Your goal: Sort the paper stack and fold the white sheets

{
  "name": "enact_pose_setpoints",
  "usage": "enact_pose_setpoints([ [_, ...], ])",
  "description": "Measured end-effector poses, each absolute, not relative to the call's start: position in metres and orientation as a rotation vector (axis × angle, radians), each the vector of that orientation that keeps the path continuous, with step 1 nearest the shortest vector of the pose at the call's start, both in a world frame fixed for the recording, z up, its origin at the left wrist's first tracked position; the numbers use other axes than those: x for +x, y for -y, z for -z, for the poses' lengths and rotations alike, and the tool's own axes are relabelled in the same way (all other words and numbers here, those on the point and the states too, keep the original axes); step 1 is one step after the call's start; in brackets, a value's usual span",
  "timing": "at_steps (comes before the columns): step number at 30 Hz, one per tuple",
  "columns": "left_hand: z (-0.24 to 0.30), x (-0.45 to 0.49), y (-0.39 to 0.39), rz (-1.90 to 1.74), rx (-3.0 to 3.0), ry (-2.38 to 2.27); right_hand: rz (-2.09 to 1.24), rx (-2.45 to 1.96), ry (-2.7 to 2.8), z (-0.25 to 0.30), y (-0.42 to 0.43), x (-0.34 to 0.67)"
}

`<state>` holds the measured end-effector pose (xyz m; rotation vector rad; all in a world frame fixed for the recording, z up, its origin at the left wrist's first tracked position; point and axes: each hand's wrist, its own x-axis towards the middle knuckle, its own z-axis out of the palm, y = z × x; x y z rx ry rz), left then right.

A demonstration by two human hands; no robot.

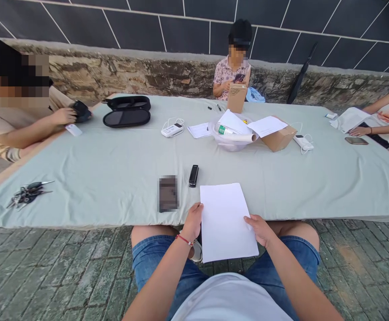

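Observation:
A stack of white paper [226, 223] lies partly over the table's near edge and partly above my lap. My left hand [193, 220] grips its left side, thumb on top and the other fingers hidden beneath. At the right side my right hand [259, 228] pinches the same sheets, thumb uppermost. The top sheet looks blank. Just beyond the paper, a black stapler [193, 175] rests on the cloth, touched by neither hand. Left of the stapler lies a dark, blurred-out flat object [168, 193], its kind not visible.
A pale cloth covers the table [114, 178]. Screwdriver-like tools [30, 194] lie far left, near an open black case [127, 111]. A plastic bowl [233, 142] with papers and a cardboard box [279, 137] stand mid-table. White power strips [172, 129] lie nearby. People sit left, right and opposite.

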<state>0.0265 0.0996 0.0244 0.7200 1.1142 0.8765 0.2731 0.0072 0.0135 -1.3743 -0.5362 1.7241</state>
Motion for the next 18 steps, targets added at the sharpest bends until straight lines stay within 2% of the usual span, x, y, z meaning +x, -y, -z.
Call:
enact_pose_setpoints([
  [5, -0.02, 0.014, -0.059, -0.708, 0.602, -1.031, -1.668, -1.399, 0.485, -0.012, -0.002, 0.269],
  [11, -0.005, 0.01, -0.016, -0.745, 0.646, -1.113, -1.625, -1.485, 0.535, -0.016, 0.007, 0.263],
  [18, -0.001, 0.012, -0.006, -0.802, 0.796, -1.236, -1.467, -1.663, 0.704, -0.001, 0.043, 0.256],
])
